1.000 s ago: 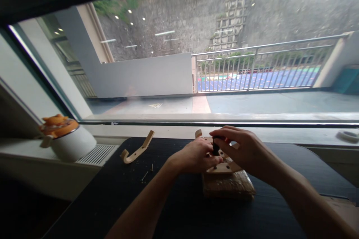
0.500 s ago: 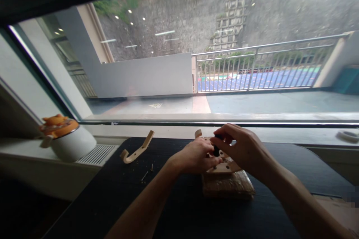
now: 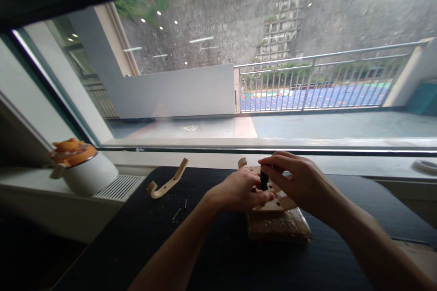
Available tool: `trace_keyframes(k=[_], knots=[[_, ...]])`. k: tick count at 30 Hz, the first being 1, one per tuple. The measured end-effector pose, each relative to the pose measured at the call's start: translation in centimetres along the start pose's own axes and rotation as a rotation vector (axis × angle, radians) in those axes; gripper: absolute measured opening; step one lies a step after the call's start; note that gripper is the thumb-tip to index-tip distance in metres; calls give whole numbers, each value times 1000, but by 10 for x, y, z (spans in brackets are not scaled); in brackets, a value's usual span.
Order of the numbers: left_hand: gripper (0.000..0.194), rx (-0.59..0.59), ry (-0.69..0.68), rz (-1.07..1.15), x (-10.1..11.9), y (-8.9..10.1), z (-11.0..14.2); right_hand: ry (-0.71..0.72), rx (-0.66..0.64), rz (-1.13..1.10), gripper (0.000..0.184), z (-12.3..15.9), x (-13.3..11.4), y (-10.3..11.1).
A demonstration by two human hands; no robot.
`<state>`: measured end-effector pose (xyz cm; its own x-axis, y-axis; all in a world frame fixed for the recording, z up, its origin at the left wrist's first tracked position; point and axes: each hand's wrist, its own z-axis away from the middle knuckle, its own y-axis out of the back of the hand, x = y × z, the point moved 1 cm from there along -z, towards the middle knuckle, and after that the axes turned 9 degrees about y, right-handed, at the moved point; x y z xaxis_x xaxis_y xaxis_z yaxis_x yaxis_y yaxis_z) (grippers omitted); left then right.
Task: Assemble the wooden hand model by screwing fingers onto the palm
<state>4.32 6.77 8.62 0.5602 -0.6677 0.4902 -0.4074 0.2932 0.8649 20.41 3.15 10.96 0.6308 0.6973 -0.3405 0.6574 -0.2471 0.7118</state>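
Observation:
My right hand point(image 3: 294, 173) pinches the top of a short black screwdriver point(image 3: 264, 179), which stands upright over a light wooden board with holes point(image 3: 269, 206). Its tip is hidden. Around the foot of the screwdriver, the thumb and fingers of my left hand point(image 3: 235, 189) close on the board. A curved wooden end point(image 3: 242, 162) shows behind that hand. Beneath the board lies a brown block wrapped in clear film point(image 3: 280, 227). To the left, a J-shaped wooden hook with holes point(image 3: 170, 183) rests on the black table, with two screws point(image 3: 176, 214) nearer me.
The black table point(image 3: 218, 259) stands against a window sill point(image 3: 205, 160). A white pot with an orange animal-shaped lid point(image 3: 85, 170) sits on the left ledge beside a vent grille point(image 3: 119, 187). A white ring-shaped roll point(image 3: 425, 167) lies on the sill at right.
The screwdriver has come more upright. My right fingers have shifted to its top end, showing more of the handle. My left hand has barely moved.

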Motion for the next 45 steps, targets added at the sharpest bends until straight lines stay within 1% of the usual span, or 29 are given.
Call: trace_keyframes(k=[5,8,10,13,16,18,23,27,30,35,42,45], knots=[[26,17,14,16,1,0,-1,-53,49,48,16,-1,1,-1],[26,16,12,-1,1,0,-1,-96,70,95,16,-1,2,-3],[25,19,2,-17,1,1,-1,-114,62,107,17,-1,3,-3],[24,22,-18,-9,2,1,0,-95,32,83,20,1,3,-2],[20,18,-44,16,2,2,0,-48,-29,-6,26,2,1,0],[20,14,-43,23,2,2,1,-21,-54,-35,28,2,0,1],[22,8,-15,16,0,1,0,-13,-30,28,24,1,1,5],[24,14,4,0,0,0,0,-50,3,65,19,1,2,4],[24,9,16,-6,1,0,0,-76,30,73,18,0,3,0],[23,1,-20,-2,1,0,0,-91,18,74,18,0,0,-4],[21,19,-58,-13,3,1,0,-16,-28,-79,25,3,-1,4],[20,8,-61,-27,4,3,0,-6,-30,-80,24,2,0,3]])
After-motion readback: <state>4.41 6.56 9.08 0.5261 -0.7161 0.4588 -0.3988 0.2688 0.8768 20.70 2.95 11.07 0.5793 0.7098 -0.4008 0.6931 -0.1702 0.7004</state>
